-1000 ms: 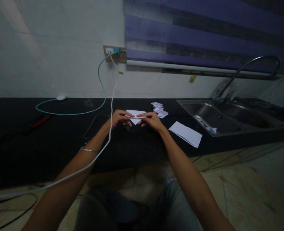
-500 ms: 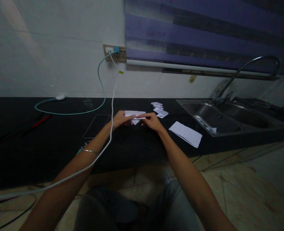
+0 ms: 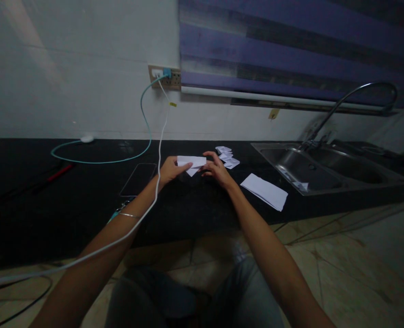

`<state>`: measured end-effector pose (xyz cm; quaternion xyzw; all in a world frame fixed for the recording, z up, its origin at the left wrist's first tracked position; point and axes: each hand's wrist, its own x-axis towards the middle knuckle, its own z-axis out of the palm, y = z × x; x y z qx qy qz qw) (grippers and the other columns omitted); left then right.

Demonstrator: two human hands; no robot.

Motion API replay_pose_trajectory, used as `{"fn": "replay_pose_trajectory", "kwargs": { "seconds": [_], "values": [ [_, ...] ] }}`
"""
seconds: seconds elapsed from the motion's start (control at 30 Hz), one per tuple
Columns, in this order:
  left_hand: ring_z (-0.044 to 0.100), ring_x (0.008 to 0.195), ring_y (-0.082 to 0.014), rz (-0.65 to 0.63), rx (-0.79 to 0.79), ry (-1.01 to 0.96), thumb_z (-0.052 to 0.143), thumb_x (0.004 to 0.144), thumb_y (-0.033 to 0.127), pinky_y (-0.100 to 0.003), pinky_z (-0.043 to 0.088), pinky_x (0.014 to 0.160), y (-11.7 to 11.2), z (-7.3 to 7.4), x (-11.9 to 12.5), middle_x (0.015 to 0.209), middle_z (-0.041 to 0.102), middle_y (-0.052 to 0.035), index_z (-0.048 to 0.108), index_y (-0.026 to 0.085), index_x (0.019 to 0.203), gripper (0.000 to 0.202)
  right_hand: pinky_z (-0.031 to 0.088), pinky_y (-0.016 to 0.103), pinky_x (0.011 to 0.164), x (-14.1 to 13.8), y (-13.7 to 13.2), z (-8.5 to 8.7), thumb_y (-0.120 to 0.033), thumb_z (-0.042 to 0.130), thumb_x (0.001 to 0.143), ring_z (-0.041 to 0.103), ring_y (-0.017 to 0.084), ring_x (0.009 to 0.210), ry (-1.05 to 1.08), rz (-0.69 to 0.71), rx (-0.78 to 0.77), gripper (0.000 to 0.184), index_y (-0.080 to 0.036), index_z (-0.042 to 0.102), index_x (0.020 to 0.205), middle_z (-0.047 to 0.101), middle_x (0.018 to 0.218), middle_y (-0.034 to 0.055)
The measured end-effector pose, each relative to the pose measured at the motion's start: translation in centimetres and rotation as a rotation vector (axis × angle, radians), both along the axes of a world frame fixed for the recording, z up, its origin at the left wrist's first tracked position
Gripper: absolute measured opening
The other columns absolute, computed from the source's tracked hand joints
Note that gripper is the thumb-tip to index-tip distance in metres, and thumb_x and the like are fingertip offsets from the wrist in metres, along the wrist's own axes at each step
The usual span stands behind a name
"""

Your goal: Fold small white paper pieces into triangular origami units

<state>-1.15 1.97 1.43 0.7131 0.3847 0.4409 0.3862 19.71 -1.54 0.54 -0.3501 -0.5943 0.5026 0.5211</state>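
A small folded white paper (image 3: 191, 163) is held just above the black countertop (image 3: 68, 200), near its middle. My left hand (image 3: 170, 169) pinches its left end, fingers closed on it. My right hand (image 3: 215, 169) is at the paper's right end, fingers curled around that edge. A thin bracelet sits on my left wrist (image 3: 126, 214).
Small folded paper pieces (image 3: 226, 156) lie behind my right hand. A white paper stack (image 3: 264, 190) rests near the steel sink (image 3: 311, 168) with its tap. A phone (image 3: 137, 178), a red pen (image 3: 59, 172), a teal cable (image 3: 99, 159) and a white cable (image 3: 159, 150) are on the left.
The paper has been folded from a wider triangular shape into a narrower strip, and my right hand has shifted from pressing on top to gripping its right end.
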Motion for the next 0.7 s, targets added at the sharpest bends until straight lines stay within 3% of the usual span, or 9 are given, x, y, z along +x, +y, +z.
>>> {"fn": "replay_pose_trajectory", "kwargs": {
  "seconds": [0.13,0.27,0.37,0.57,0.7],
  "values": [
    [0.063,0.063,-0.0139,-0.048,0.027,0.026,0.072,0.072,0.034,-0.022,0.047,0.055,-0.4,0.0,0.1,0.078,0.072,-0.0079,0.072,0.009,0.088,0.029,0.050,0.023,0.055,-0.4,0.4,-0.2,-0.042,0.066,0.076,0.064,0.014,0.068,-0.039,-0.153,-0.047,0.040,-0.027,0.054,0.111,0.066,0.084,0.0004],
    [0.066,0.073,-0.0171,-0.110,0.049,0.019,0.070,0.074,0.032,-0.024,0.050,0.063,-0.8,0.1,0.4,0.085,0.073,-0.0086,0.073,0.011,0.094,0.029,0.045,0.021,0.051,-0.9,0.6,-0.8,-0.050,0.070,0.072,0.059,0.012,0.061,-0.224,-0.171,0.003,0.037,-0.016,0.066,0.086,0.067,0.074,0.0040],
    [0.066,0.077,-0.0180,-0.141,0.060,0.025,0.070,0.075,0.032,-0.025,0.051,0.066,-0.8,0.1,0.3,0.088,0.074,-0.0086,0.073,0.012,0.094,0.028,0.046,0.023,0.053,-1.0,0.7,-1.2,-0.052,0.069,0.071,0.057,0.012,0.058,-0.272,-0.177,0.047,0.039,-0.014,0.068,0.081,0.068,0.071,0.0044],
    [0.062,0.063,-0.0129,-0.198,-0.006,0.040,0.067,0.078,0.037,-0.021,0.046,0.056,0.2,0.0,-0.5,0.077,0.072,-0.0071,0.073,0.011,0.086,0.028,0.047,0.024,0.057,-0.5,1.0,-1.3,-0.049,0.069,0.072,0.057,0.011,0.056,-0.254,-0.147,0.071,0.036,-0.014,0.071,0.079,0.069,0.071,0.0048],
    [0.051,0.045,-0.0085,-0.334,-0.125,0.094,0.061,0.082,0.042,-0.019,0.037,0.044,0.6,0.2,-1.2,0.061,0.067,-0.0071,0.071,0.012,0.074,0.033,0.049,0.024,0.058,0.0,1.1,-1.2,-0.047,0.071,0.072,0.059,0.011,0.059,-0.196,-0.099,0.031,0.036,-0.013,0.072,0.082,0.069,0.073,0.0059]
  ]
}}
